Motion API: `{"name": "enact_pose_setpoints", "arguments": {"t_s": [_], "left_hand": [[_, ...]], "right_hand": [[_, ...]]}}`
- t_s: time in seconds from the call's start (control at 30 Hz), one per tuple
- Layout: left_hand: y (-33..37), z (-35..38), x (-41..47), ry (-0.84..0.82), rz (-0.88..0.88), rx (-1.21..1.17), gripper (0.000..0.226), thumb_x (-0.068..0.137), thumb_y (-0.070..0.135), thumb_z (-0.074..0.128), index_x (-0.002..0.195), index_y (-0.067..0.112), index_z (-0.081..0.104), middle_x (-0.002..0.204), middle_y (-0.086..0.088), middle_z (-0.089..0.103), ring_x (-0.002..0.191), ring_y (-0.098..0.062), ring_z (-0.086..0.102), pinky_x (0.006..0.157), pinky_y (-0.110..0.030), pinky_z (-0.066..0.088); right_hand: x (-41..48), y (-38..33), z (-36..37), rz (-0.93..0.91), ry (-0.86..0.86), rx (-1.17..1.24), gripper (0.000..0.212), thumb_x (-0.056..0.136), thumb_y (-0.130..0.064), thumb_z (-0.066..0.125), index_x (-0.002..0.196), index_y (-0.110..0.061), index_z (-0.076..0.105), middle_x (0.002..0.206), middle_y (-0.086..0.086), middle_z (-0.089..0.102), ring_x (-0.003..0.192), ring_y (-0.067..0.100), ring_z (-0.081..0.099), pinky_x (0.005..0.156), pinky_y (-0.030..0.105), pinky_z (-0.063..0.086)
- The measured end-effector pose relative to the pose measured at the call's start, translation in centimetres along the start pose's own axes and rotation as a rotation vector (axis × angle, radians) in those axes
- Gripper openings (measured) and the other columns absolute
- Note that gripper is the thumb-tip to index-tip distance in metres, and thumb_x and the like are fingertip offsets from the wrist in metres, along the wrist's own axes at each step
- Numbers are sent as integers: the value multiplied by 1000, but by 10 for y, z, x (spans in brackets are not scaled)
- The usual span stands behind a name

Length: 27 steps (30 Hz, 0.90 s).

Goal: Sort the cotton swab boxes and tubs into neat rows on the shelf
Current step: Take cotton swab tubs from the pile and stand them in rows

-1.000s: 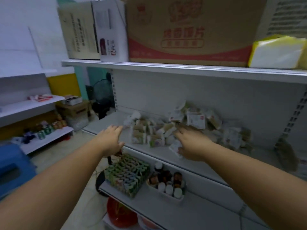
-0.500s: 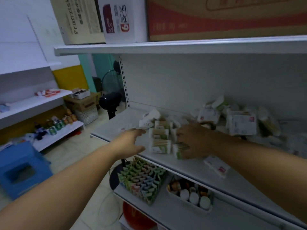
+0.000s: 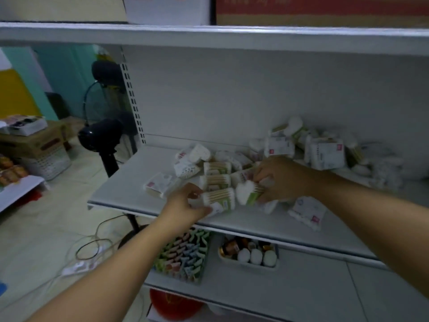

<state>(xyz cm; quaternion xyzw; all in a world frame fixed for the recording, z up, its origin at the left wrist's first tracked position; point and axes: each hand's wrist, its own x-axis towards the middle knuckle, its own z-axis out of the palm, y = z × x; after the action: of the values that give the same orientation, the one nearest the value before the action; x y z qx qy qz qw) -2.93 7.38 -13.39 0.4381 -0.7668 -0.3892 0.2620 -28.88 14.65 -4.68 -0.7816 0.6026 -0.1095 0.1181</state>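
Since a moment ago both hands have closed in: near the shelf front edge, my left hand pinches the front swab box, and my right hand curls round a heart-shaped tub just beside it.

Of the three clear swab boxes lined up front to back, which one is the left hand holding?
The frontmost swab box, nearest the shelf edge: the left hand pinches its end, while the two behind lie free of it.
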Motion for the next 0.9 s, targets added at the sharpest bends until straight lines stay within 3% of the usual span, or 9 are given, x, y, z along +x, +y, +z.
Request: {"name": "enact_pose_setpoints", "arguments": {"t_s": [0.1,0.17,0.23,0.37,0.47,0.53,0.63,0.73,0.9], "left_hand": [[-5,-3,0,47,9,-226,30,74,32,77,90,28,52,99,7,58,96,-6,56,79,-27,46],[-8,-8,0,89,3,-362,24,78,28,74,89,30,52,97,5,60,92,-8,58,75,-27,47],[-6,-16,0,102,-29,-543,18,84,24,68,96,28,55,103,-1,62,95,-17,60,80,-32,52],[8,-18,-7,66,-97,-844,12,89,18,60,99,25,62,96,-4,69,82,-16,67,63,-26,52],[23,-4,-19,-6,-180,-946,10,89,22,59,97,22,66,81,0,72,72,-16,69,59,-29,51],[37,11,-27,-85,-252,-987,13,92,27,56,94,18,66,73,0,71,66,-15,68,57,-28,52],[63,42,-42,-260,-295,-992,19,93,29,54,92,14,64,69,-3,71,60,-14,68,52,-23,54],[93,77,-61,-492,-239,-929,13,89,9,56,99,12,63,78,-8,70,66,-17,68,54,-23,53],[160,152,-94,-766,-130,-843,57,65,-17,63,114,12,60,89,-11,69,81,-22,64,76,-34,52]], "right_hand": [[-7,-12,3,181,106,137,32,65,-43,82,60,-61,56,67,-37,56,68,-14,52,64,4,35],[-9,-22,10,281,272,278,22,59,-58,77,71,-42,69,71,-17,67,69,0,61,66,12,45],[-9,-28,17,428,471,501,61,52,-66,75,81,-13,72,84,11,71,77,21,67,73,33,52],[-19,-50,36,572,825,1116,12,76,-23,76,82,-15,69,89,8,73,81,18,68,74,34,56],[-35,-68,55,497,953,1532,20,77,-7,68,97,-7,65,80,6,74,74,17,70,60,24,55],[-51,-78,64,453,989,1700,44,67,-6,67,110,-6,57,79,7,73,71,18,71,58,26,56],[-87,-81,74,363,1071,1803,58,60,-1,63,112,-24,52,84,7,73,73,23,71,62,34,58],[-137,-75,76,357,1179,1793,51,60,2,64,105,-21,57,86,7,72,73,21,70,65,35,58],[-254,-56,68,491,1384,1616,44,62,-2,67,101,-17,54,88,4,69,71,14,67,62,25,57]]}}
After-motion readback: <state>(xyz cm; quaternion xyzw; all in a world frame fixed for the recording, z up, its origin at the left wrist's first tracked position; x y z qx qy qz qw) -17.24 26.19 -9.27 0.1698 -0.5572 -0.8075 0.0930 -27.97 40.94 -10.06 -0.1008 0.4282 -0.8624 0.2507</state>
